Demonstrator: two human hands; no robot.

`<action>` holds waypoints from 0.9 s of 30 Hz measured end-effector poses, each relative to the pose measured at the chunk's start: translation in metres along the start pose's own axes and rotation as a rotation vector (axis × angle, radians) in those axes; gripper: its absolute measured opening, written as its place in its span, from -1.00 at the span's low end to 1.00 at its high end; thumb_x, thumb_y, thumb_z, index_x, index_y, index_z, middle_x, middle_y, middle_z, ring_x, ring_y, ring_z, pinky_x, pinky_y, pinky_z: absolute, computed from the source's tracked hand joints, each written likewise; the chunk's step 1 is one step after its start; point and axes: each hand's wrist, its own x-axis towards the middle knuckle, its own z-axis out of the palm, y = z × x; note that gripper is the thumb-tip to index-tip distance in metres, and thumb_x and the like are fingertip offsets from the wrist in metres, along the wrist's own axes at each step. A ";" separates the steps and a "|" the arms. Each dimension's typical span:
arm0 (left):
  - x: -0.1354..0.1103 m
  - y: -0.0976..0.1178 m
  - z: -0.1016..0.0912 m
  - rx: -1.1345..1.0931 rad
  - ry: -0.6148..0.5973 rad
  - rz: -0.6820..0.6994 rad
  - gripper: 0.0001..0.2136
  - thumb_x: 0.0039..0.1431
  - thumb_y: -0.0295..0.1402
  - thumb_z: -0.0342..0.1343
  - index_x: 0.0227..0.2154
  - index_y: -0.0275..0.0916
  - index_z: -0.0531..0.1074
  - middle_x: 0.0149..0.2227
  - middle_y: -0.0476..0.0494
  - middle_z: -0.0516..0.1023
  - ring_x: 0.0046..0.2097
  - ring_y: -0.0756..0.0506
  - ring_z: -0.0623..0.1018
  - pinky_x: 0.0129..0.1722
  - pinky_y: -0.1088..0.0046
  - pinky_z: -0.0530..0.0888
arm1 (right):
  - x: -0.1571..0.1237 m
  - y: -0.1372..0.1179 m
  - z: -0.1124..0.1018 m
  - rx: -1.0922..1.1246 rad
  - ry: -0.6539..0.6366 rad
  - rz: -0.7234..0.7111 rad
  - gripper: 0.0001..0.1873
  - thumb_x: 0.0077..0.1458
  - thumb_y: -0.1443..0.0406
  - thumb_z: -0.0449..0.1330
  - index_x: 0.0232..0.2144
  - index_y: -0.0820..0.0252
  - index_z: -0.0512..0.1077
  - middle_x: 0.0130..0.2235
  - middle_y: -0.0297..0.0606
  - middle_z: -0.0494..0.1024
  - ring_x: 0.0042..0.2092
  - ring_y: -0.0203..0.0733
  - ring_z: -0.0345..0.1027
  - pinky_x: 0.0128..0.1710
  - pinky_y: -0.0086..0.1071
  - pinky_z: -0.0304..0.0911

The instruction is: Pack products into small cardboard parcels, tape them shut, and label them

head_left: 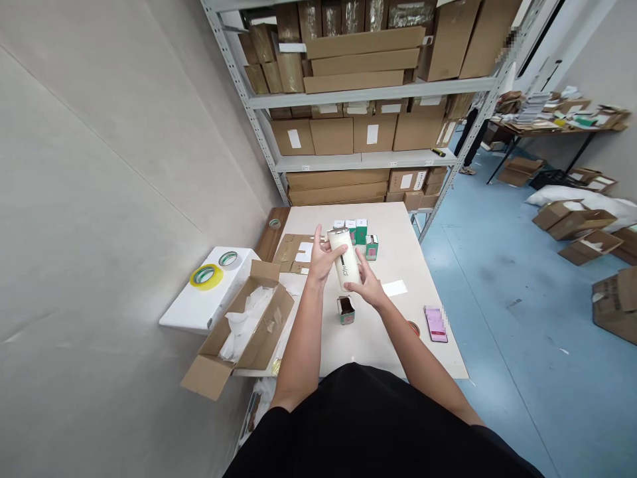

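Note:
Both my hands hold a cream-white cylindrical bottle with a metal-coloured top, upright above the white table. My left hand wraps the bottle's left side near the top, fingers partly spread. My right hand grips its lower right side. Below the bottle an open, empty green-and-white small box stands on the table. Behind the bottle stand several closed green-and-white boxes. A white slip of paper lies to the right.
An open cardboard carton with white filler hangs off the table's left edge. Tape rolls sit on a white ledge. Flat cardboard lies at back left. A phone lies right. Metal shelving holds cartons behind; boxes litter the blue floor.

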 end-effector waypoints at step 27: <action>0.011 0.000 -0.009 0.103 -0.014 -0.007 0.28 -0.15 -0.20 0.57 0.51 0.03 -0.22 0.10 -0.23 0.55 0.10 -0.22 0.58 0.10 0.22 0.52 | 0.008 -0.001 0.005 -0.195 0.182 -0.002 0.41 -0.16 0.08 0.53 0.51 -0.08 -0.26 0.02 -0.16 0.50 -0.03 0.04 0.49 0.05 -0.01 0.43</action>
